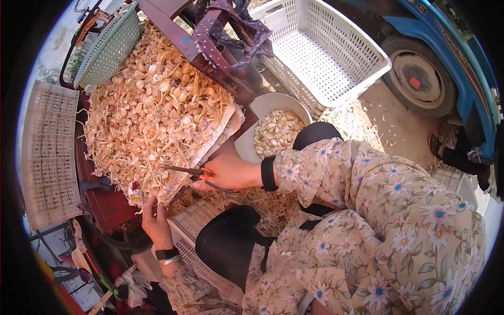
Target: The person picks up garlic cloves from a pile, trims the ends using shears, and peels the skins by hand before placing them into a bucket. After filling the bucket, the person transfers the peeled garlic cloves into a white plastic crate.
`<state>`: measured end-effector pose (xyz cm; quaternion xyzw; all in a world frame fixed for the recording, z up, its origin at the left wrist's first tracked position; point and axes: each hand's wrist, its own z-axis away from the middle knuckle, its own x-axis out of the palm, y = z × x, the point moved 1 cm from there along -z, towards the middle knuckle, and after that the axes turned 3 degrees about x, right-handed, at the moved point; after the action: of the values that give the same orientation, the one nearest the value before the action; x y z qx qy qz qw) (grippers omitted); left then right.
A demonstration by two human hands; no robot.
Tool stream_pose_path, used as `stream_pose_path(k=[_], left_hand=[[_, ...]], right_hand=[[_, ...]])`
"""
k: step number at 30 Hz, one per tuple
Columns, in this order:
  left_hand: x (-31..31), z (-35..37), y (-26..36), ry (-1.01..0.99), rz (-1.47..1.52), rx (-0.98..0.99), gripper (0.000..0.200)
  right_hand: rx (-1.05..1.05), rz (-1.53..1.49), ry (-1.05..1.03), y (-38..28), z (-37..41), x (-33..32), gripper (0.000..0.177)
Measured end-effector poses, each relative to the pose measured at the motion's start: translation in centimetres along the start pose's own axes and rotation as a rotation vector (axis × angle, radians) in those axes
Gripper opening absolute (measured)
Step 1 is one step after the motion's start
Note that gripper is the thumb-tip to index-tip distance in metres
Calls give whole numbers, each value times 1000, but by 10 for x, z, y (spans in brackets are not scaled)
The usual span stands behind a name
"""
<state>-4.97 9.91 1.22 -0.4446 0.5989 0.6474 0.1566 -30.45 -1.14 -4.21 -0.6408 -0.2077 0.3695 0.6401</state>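
One white slatted crate (47, 157) at the far left, beside the heap. One green mesh basket (107, 47), tilted at the heap's upper edge. One heap of garlic (152, 105) on a dark red table (107, 207): pale bulbs and cloves mixed with straw-coloured stalks and papery skin. One left hand (155, 220), fingers curled at the heap's near edge; whether it grips anything cannot be told. One pair of scissors (184, 169), orange-handled, blades pointing into the heap, clasped in the right hand (231, 172). One white bowl (265, 105) of trimmed cloves just beyond that hand. One white crate (325, 58) at top right. One wheel (420, 79) at the far right.
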Motion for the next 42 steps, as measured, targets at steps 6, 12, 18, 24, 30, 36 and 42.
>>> stream_pose_path(k=[6, 12, 18, 24, 30, 36, 42], left_hand=[[87, -97, 98, -152, -477, 352, 46], [81, -120, 32, -14, -361, 390, 33], [35, -94, 6, 315, 520, -178, 9], [25, -63, 14, 259, 951, -278, 12], [32, -38, 24, 129, 1134, -291, 14], [40, 8, 48, -504, 540, -144, 20], [37, -12, 43, -348, 373, -204, 26]], right_hand=[[-21, -7, 107, -4, -4, -23, 56], [-18, -44, 118, 6, -16, -18, 59], [29, -179, 101, 3, -17, -26, 62], [112, -392, 60, 5, -21, -17, 58], [211, -410, -23, -3, -16, -18, 60], [238, -507, -66, -2, -16, -19, 61], [240, -520, -34, 3, -19, -16, 61]])
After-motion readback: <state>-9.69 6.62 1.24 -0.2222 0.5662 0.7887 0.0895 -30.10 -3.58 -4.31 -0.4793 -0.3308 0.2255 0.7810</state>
